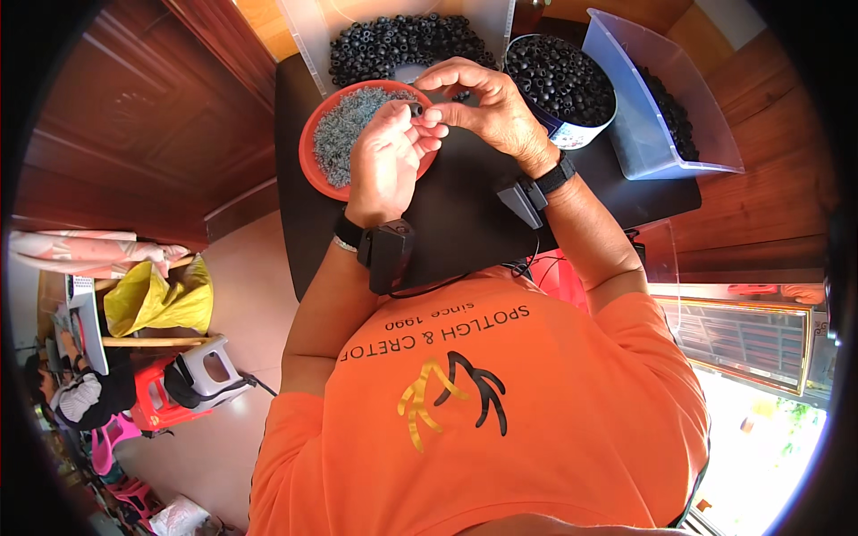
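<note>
In front of me, above the dark table, my left hand [386,165] is palm up. Its thumb and fingertips are closed on a small black ring-shaped piece [416,109]. My right hand [496,112] comes in from the right, its thumb tip beside that piece and the left fingertips. Its index finger arches above with a gap to the thumb; the other right fingers are partly hidden. Under and behind the left hand is a red-orange bowl [313,170] full of small grey-blue pieces [338,134]. Each wrist wears a black strap with a box-shaped device.
A clear bin [308,40] of black ring-like pieces stands behind the bowl. To its right are a white round tub [581,136] of similar pieces and a tilted clear bin [639,134]. Stools [210,371] and a yellow bag [161,299] stand off left.
</note>
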A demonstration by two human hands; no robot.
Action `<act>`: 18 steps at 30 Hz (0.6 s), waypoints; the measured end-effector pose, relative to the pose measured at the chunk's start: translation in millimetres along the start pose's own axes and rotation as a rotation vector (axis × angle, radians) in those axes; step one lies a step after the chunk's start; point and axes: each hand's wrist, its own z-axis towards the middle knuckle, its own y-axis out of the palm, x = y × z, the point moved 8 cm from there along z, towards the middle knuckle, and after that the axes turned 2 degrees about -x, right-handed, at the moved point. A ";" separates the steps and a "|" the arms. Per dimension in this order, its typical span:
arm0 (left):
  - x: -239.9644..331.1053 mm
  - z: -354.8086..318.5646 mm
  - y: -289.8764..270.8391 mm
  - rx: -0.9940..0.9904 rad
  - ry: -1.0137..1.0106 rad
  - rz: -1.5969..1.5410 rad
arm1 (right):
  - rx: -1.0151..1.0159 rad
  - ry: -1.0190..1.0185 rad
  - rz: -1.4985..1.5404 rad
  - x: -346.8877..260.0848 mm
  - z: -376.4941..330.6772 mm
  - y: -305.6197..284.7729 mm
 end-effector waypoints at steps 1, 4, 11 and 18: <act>0.7 -0.3 1.4 -0.013 0.000 -0.016 | 0.008 -0.026 -0.059 -2.1 -0.7 -2.0; -0.4 -2.0 3.7 -0.026 0.000 -0.041 | 0.004 -0.045 -0.074 -4.2 -2.8 -0.8; -7.7 -0.3 0.6 -0.004 -0.057 -0.031 | -0.034 -0.179 -0.274 -10.7 -5.3 4.9; -10.0 0.4 -2.4 -0.006 -0.082 -0.028 | -0.032 -0.017 -0.051 7.0 -8.7 3.3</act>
